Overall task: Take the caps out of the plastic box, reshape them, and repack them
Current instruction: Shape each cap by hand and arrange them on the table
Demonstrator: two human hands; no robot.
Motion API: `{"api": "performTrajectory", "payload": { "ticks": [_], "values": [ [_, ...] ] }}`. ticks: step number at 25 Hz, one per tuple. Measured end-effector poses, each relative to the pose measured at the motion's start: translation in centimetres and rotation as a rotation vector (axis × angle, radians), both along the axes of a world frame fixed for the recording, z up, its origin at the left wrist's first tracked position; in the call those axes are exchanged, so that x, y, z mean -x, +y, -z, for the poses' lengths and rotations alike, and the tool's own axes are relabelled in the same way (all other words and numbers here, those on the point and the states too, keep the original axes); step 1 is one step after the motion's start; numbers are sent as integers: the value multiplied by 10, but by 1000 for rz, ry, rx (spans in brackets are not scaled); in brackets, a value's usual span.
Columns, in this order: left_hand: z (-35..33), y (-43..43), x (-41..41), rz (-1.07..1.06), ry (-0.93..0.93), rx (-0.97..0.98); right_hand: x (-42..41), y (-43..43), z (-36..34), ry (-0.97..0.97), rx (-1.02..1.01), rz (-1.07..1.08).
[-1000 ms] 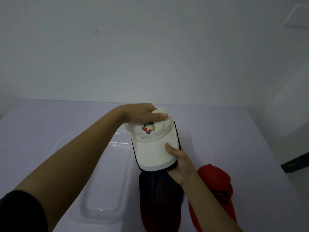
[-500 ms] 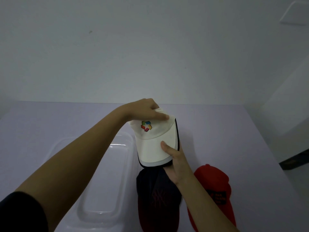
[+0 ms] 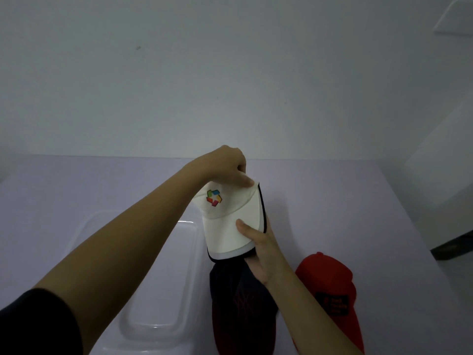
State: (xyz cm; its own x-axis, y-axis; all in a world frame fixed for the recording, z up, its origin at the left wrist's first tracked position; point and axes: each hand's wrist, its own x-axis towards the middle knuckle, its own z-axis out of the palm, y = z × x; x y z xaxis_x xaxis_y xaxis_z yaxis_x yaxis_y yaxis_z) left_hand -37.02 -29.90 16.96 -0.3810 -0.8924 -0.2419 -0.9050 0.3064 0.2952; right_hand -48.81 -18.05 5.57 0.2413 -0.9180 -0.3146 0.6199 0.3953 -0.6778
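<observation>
A white cap (image 3: 230,221) with a multicoloured logo and a dark-edged brim is held above the table, stacked on other brims. My left hand (image 3: 225,167) pinches its crown from above. My right hand (image 3: 258,247) grips the brims from below, thumb on top of the white brim. A dark navy cap (image 3: 243,303) with a red-tinted brim lies under them on the table. To its right, a red cap (image 3: 330,290) with a dark patch rests on the table. The clear plastic box (image 3: 163,290) sits to the left, with nothing visible inside it.
The pale table (image 3: 358,201) ends at a white wall behind. Its right edge drops to a dark floor strip (image 3: 455,244).
Both hands have lifted the white cap slightly upward and away from me. The left hand has bent further over the crown.
</observation>
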Motion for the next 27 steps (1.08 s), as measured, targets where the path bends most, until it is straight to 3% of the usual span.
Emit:
{"api": "performTrajectory", "payload": {
  "ticks": [6, 11, 18, 22, 27],
  "values": [
    [19, 11, 16, -147, -14, 351, -10, 2, -5, -87, 17, -15],
    [5, 5, 9, -80, -78, 113, -12, 5, -9, -54, 28, -23],
    [14, 13, 24, -32, -131, 235, -18, 16, -7, -184, -106, -48],
    [0, 5, -2, -148, 252, 74, -8, 17, -4, -302, -216, 51],
    [34, 25, -44, -204, 667, -210, 3, 12, -5, -297, -219, 52]
  ]
}}
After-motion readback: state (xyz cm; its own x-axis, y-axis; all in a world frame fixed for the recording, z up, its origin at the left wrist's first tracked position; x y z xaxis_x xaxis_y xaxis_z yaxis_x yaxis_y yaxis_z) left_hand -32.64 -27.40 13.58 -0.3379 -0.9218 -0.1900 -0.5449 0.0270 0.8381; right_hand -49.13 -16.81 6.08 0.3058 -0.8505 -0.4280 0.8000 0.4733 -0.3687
